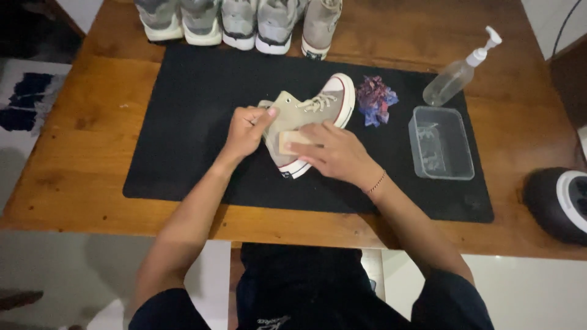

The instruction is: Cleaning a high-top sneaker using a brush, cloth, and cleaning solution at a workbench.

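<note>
Two hands: both work on one beige high-top sneaker (306,116), which lies on its side on the black mat (183,122).
Left hand (246,129): fingers are curled closed on the ankle part of the sneaker and keep it steady.
Right hand (335,151): fingers are almost flat and press a small tan block (288,140), maybe an eraser or sponge, on the side of the shoe; the grip is partly hidden.
Progress: the rubbing seems in the middle; I cannot tell which parts of the canvas are already clean.
Just past the right hand: a crumpled purple and blue cloth (375,99) lies near the toe.
Right of the right hand: a clear plastic tub (441,143), and beyond it a clear pump bottle (460,72) on its side.
Farthest from the hands: more shoes (238,23) stand in a row at the table (92,122) edge, seemingly untouched.
</note>
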